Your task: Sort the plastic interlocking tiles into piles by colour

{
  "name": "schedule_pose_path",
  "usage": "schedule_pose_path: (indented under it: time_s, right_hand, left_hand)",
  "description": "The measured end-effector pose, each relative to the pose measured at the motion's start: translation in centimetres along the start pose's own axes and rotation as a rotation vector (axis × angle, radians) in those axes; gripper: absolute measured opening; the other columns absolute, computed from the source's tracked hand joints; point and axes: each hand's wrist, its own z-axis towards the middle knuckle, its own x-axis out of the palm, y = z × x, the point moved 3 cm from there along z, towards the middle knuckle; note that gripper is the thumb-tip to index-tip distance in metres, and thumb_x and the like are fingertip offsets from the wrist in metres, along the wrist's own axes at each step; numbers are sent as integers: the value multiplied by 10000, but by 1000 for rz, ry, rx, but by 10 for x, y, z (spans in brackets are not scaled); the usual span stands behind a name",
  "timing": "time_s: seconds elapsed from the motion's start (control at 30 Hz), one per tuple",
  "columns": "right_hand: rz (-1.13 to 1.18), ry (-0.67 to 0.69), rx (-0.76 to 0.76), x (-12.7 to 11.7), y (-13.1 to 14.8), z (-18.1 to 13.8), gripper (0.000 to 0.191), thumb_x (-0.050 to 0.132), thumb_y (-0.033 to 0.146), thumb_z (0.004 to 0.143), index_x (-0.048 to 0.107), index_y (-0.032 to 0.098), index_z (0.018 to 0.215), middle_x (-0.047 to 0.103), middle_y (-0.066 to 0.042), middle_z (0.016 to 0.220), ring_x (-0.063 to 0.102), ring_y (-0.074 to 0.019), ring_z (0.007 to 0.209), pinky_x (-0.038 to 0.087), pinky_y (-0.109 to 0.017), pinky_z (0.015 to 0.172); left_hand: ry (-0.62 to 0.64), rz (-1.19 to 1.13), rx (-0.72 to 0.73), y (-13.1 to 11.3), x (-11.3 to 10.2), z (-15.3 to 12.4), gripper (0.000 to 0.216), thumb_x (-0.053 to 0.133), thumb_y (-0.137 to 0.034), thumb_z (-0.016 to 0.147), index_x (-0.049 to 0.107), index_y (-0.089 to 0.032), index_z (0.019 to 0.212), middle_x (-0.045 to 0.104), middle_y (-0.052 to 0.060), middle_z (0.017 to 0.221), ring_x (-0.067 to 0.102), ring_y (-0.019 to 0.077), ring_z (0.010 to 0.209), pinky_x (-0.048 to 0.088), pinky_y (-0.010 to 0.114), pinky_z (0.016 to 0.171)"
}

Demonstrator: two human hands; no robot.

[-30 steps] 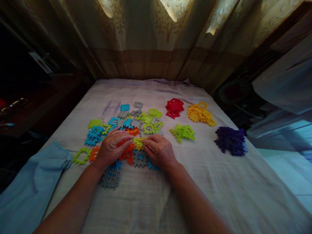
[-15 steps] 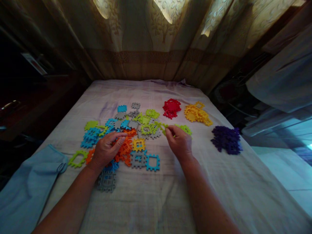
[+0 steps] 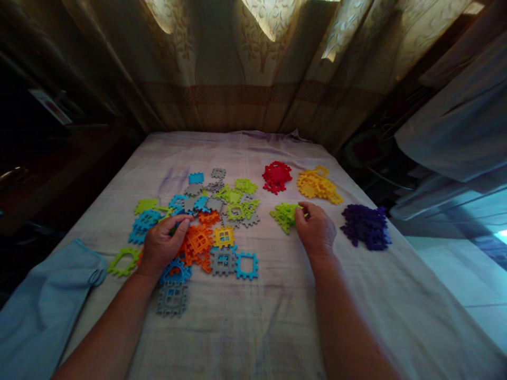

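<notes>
My right hand is closed, fingertips pinched at the edge of a small heap of lime-green interlocking plastic tiles on the sheet. Which tile it grips is partly hidden by the fingers. Over the left side of a mixed pile, my left hand has thumb and fingers curled together. A bit of green shows in the gap between them, but I cannot make out whether it is held. Orange tiles lie just right of this hand, and blue tiles lie to its left.
Farther back are a red tile pile, a yellow pile and a dark purple pile. Grey tiles and a blue frame tile lie nearer. Light blue cloth drapes the left edge of the sheet-covered surface.
My right hand has moved right with a green tile, from beside the mixed pile to the lime-green heap. My left hand has shifted slightly left, showing more of the orange tiles.
</notes>
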Motion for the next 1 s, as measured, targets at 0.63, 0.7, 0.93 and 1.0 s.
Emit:
schedule_pose_path:
  time_s: [0.63, 0.7, 0.93, 1.0]
  right_hand:
    - [-198, 412, -167, 38, 100, -31, 520, 529, 354, 922, 517, 253, 1432, 619, -112, 1285, 618, -243, 1123, 476, -333, 896]
    - [-219, 432, -145, 42, 100, -29, 548, 529, 406, 921, 498, 260, 1448, 612, -118, 1281, 610, -256, 1136, 477, -346, 904]
    - [-255, 508, -187, 43, 100, -25, 516, 527, 380, 897, 549, 264, 1400, 633, -117, 1223, 611, -270, 1135, 482, -350, 874]
    - [-257, 522, -196, 42, 100, -23, 518, 537, 372, 886, 557, 259, 1391, 634, -122, 1230, 619, -277, 1125, 485, -356, 864]
  left_hand:
    - [23, -98, -87, 5, 4, 4, 371, 507, -517, 829, 746, -243, 903, 794, 17, 960, 732, 221, 941, 570, 338, 891]
    - [27, -105, -85, 6, 4, 4, 374, 504, -518, 834, 745, -240, 906, 793, 19, 967, 730, 220, 949, 565, 340, 904]
    - [45, -101, -79, 3, 2, 4, 366, 504, -509, 844, 743, -239, 904, 792, 20, 969, 729, 216, 948, 563, 339, 912]
    - [52, -90, -81, 3, 2, 4, 366, 501, -508, 847, 742, -239, 906, 792, 18, 971, 729, 215, 949, 565, 338, 911]
